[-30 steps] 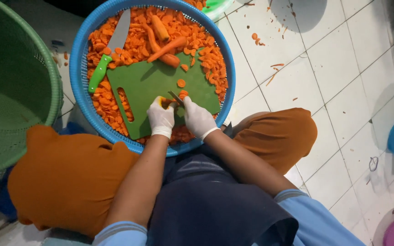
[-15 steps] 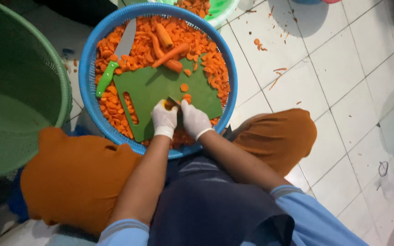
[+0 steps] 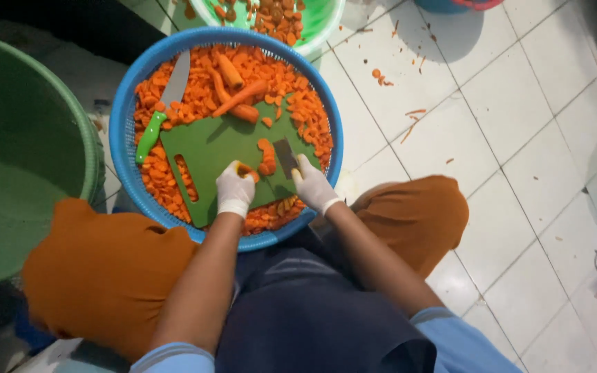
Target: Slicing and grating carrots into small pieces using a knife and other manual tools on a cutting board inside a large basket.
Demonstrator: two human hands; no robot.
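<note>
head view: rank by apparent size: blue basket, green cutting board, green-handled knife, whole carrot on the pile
1. blue basket
2. green cutting board
3. green-handled knife
4. whole carrot

Knife and carrot lie at about the same depth; the knife looks clearly longer.

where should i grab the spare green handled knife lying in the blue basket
Take the spare knife by its green handle, the end nearest the person, coming from above at the near-left rim of the blue basket. The blade points away over the carrot slices, and the handle lies clear beside the green cutting board, so fingers probably close around it without meeting the edge.
</note>
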